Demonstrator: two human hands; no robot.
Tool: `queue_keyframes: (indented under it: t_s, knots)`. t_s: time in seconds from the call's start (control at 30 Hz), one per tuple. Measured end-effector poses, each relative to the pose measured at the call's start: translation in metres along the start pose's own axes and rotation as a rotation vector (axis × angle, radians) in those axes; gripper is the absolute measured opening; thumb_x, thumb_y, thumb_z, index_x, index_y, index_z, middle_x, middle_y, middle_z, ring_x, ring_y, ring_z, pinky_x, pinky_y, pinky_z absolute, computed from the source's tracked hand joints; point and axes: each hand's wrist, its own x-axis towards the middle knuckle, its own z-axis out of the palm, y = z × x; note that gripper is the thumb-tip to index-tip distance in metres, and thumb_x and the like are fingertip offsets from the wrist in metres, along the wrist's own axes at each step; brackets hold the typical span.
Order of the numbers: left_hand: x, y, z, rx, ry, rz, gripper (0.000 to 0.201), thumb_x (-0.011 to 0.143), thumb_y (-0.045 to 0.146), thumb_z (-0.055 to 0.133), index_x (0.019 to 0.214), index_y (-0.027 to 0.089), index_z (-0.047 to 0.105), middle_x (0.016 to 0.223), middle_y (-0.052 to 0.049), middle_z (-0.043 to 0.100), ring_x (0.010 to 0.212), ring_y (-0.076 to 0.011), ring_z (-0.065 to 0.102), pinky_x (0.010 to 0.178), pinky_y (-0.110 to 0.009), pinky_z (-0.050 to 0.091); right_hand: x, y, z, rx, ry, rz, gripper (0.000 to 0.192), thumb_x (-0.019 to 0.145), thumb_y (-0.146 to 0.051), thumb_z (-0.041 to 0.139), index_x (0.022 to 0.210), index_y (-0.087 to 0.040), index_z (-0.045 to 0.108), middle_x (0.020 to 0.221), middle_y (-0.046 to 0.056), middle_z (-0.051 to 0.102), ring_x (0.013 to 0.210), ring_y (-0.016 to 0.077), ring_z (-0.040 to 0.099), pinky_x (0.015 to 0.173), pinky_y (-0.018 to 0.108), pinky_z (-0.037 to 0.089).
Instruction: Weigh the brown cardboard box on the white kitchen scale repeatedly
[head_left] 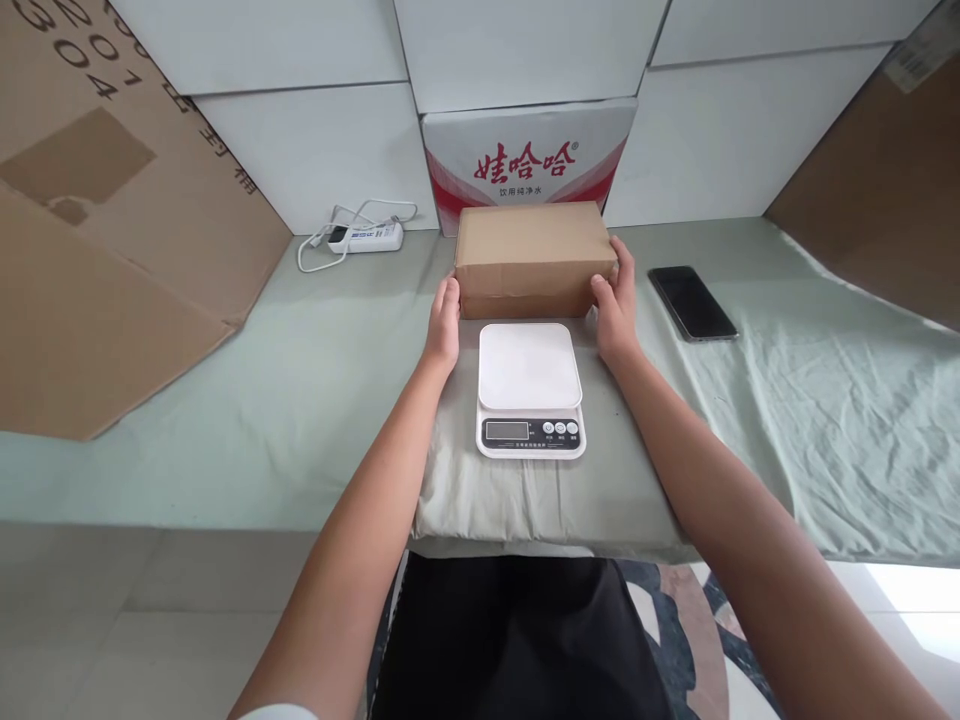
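- The plain brown rectangular cardboard box (531, 258) sits on the cloth-covered bench (825, 400), just behind the white digital kitchen scale (530, 388)
- The left hand (444, 325) and right hand (616, 305) press its 2 short ends, grip clamped on the box
- It looks stiff, smooth-sided and probably light; the end walls suit the hold

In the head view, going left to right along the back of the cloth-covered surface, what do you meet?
Large cardboard sheet → white power strip → left hand → brown box, gripped at both ends → right hand → black phone → brown cardboard at far right.
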Motion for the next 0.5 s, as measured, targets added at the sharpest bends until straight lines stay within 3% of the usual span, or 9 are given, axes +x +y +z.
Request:
queue_keyframes:
  t_s: [0.2,0.37,0.5]
  knots:
    - [0.007,-0.005,-0.01,0.016,0.003,0.0,0.1,0.087,0.105,0.06,0.153,0.032,0.074,0.18,-0.01,0.063,0.181,-0.0364,0.042,0.149,-0.053,0.033,0.001,0.006,-0.004,0.03,-0.007,0.018,0.092,0.102,-0.085,0.054,0.18,-0.041,0.034,0.171,0.01,0.063,0.157,0.038,0.063,0.132,0.073,0.054]
    - [0.015,-0.007,-0.028,0.045,0.087,-0.028,0.097,0.094,0.1,0.055,0.163,0.033,0.067,0.191,-0.009,0.049,0.185,-0.0333,0.033,0.15,-0.051,0.033,-0.005,-0.002,-0.008,0.068,0.017,0.066,0.103,0.1,-0.092,0.058,0.183,-0.04,0.026,0.177,0.012,0.06,0.159,0.0346,0.059,0.129,0.064,0.059]
    - [0.014,-0.006,-0.03,0.034,0.095,-0.06,0.096,0.096,0.099,0.051,0.165,0.032,0.065,0.191,-0.009,0.048,0.185,-0.0319,0.033,0.15,-0.05,0.033,-0.009,-0.009,-0.008,0.08,0.017,0.08,0.106,0.099,-0.092,0.06,0.183,-0.036,0.028,0.176,0.014,0.062,0.16,0.036,0.06,0.131,0.065,0.056]
